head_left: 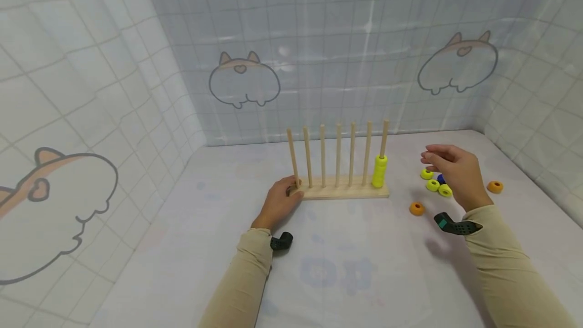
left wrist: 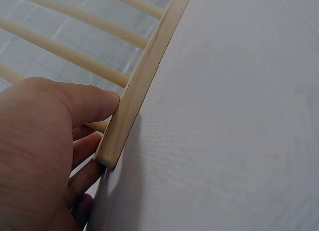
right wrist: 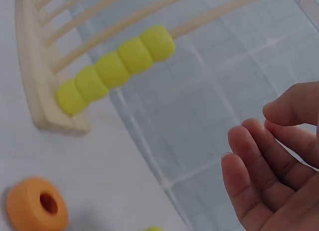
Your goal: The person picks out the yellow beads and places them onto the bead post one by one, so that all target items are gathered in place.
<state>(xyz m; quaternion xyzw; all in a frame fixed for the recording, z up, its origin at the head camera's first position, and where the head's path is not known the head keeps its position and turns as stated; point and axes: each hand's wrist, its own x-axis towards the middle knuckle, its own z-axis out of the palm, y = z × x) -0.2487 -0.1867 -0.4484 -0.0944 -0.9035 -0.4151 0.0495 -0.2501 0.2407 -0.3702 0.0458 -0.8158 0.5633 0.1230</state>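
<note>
A wooden rack (head_left: pixel 341 194) with a row of several upright pegs stands on the table. My left hand (head_left: pixel 278 202) grips the left end of its base; in the left wrist view the thumb (left wrist: pixel 94 104) presses the front edge and the other fingers lie behind. Stacked yellow beads (head_left: pixel 379 172) fill the lower part of the rightmost peg; the other pegs are bare. Off to the right, my right hand (head_left: pixel 459 173) hovers above loose beads with relaxed, slightly bent fingers. Nothing shows between those fingers (right wrist: pixel 239 178) in the right wrist view.
Below the right hand lie 3 loose yellow beads (head_left: pixel 432 185) and a partly hidden blue bead (head_left: pixel 441 179). One orange bead (head_left: pixel 416 208) sits nearer the rack, another orange bead (head_left: pixel 495 187) farther right. Tile-patterned sheeting (head_left: pixel 337 65) rises behind the table and at both sides.
</note>
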